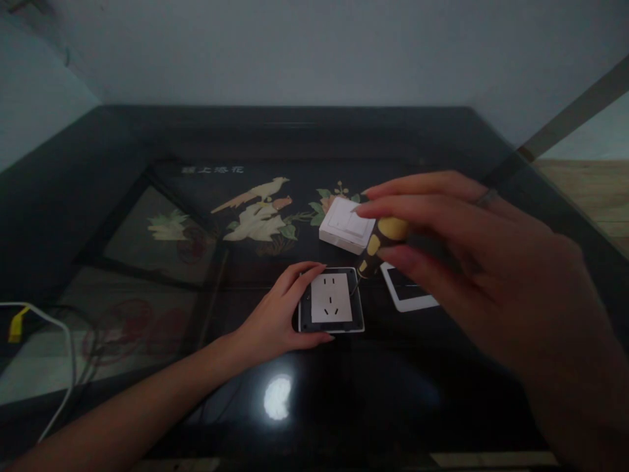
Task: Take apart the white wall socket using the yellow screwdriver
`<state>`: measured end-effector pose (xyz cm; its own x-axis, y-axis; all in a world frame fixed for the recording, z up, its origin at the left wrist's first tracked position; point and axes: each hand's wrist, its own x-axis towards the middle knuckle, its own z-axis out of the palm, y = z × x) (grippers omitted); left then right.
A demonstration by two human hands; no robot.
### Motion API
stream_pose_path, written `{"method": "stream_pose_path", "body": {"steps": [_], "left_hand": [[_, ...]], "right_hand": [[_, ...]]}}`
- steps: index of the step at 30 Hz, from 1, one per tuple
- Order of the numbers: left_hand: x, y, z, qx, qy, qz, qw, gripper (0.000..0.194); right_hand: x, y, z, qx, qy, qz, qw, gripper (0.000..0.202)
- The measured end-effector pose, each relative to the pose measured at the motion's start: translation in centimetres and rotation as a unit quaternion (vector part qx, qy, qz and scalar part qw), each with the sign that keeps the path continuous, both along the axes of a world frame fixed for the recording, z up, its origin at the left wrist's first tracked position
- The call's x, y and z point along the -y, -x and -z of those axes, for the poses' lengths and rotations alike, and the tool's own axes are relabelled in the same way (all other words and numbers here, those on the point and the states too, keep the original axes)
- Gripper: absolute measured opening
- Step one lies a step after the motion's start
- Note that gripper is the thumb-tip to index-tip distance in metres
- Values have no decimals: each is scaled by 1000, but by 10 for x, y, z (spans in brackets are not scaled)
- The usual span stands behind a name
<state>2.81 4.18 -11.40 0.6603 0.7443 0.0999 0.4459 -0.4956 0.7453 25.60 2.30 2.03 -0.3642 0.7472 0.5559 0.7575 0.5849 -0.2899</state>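
A wall socket (331, 298) with a white face and black surround lies on the dark glossy table. My left hand (289, 308) grips it from the left, thumb at the near edge and fingers at the far edge. Above and to the right, my right hand (472, 262) is closed around the yellow-and-black handle of a screwdriver (392, 229). The screwdriver's thin shaft slants down to the right side of the socket; whether its tip sits in a screw is too small to tell. Right of the socket lies a white frame (407, 304), partly hidden by my right hand.
Behind the socket sits a white wall switch (346, 223) on a box. A white cable (69, 347) with a yellow tag (18, 324) runs along the left. The table top (236, 406) carries an inlaid bird and flower picture and meets a pale wall at the back.
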Motion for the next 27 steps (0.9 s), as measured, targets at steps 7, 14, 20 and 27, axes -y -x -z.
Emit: {"method": "stream_pose_path", "body": {"steps": [7,14,20,27], "left_hand": [[-1,0,0,-2,-10,3,1000,91],[0,-1,-2,-6,2,1,1000,89],[-1,0,1,-4,-13,2,1000,91],[0,-1,-1,-3,-2,2,1000,90]], "right_hand": [[1,8,5,-5,-48,41,998,26],[5,-1,-6,1,31,1,1000,21],[0,7,5,-17,-62,45,997,16],[1,-5,-5,-12,70,-44,997,29]]}}
